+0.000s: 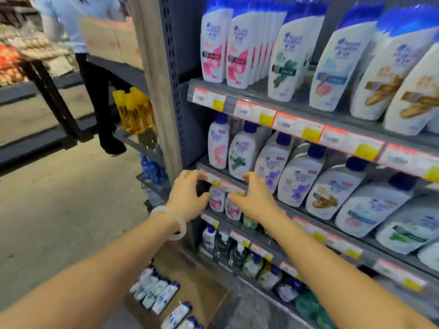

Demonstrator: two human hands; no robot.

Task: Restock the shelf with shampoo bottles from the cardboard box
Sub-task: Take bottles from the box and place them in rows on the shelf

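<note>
Left hand (187, 195) grips a dark-capped shampoo bottle (216, 198) at the shelf's left end, right hand (255, 198) curled beside it, probably aligning the row; cardboard box (199, 286) waits below.

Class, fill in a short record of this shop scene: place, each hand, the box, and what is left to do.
place: shop aisle, shelf of shampoo bottles
left hand: at the third shelf's left end, fingers curled round a dark bottle cap
right hand: beside it, fingers resting on small pink-labelled bottles
box: cardboard, on the floor below, white bottles lying in it
left to do: bottles remain in the box
</note>
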